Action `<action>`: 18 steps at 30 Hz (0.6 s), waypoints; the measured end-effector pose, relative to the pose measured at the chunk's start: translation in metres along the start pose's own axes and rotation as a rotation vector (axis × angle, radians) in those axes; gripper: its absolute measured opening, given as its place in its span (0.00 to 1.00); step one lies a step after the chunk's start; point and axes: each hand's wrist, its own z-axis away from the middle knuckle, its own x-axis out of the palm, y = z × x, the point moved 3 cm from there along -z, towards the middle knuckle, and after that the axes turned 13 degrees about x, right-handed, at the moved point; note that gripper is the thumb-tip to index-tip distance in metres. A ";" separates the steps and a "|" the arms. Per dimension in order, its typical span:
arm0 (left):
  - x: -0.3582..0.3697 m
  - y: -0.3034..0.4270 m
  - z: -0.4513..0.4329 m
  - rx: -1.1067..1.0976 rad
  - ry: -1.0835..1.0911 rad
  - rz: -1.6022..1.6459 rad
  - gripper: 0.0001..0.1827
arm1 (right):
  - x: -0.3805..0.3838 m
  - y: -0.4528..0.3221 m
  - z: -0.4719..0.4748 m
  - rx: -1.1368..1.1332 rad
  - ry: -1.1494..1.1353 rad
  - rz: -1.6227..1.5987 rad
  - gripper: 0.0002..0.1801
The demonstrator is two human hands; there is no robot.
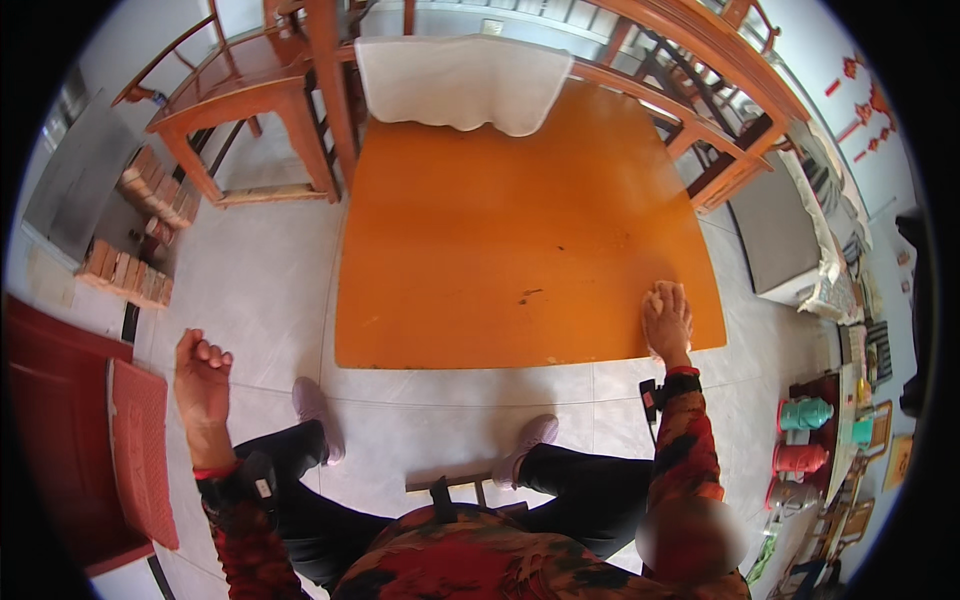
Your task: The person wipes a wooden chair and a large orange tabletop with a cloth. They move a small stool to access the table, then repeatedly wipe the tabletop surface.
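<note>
An orange tabletop (487, 225) with a few dark marks lies before me. My right hand (667, 322) rests on its near right corner, fingers pressed over a pale pinkish cloth (648, 330). Only the edges of that cloth show around the hand. My left hand (204, 375) is raised to the left of the tabletop, touching nothing, its fingers curled and the palm side showing. A white cloth (465, 82) hangs over a wooden rail at the far edge of the tabletop.
A wooden armchair (232, 90) and stacked bricks (124, 274) stand at the left, near a red door (60, 420). At the right are a covered box-like seat (780, 232) and vacuum flasks (802, 457). A wooden frame (720, 142) borders the far right. My feet are on the tiled floor (450, 405).
</note>
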 end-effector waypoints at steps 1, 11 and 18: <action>-0.010 -0.003 0.002 -0.024 0.101 -0.018 0.09 | -0.002 -0.034 0.011 -0.110 -0.007 0.000 0.26; 0.018 -0.022 0.004 0.108 0.112 -0.111 0.10 | -0.049 -0.366 0.174 -0.768 -0.111 -0.446 0.26; 0.039 -0.019 -0.007 0.285 0.060 -0.328 0.15 | -0.055 -0.390 0.195 -0.925 -0.230 -0.514 0.25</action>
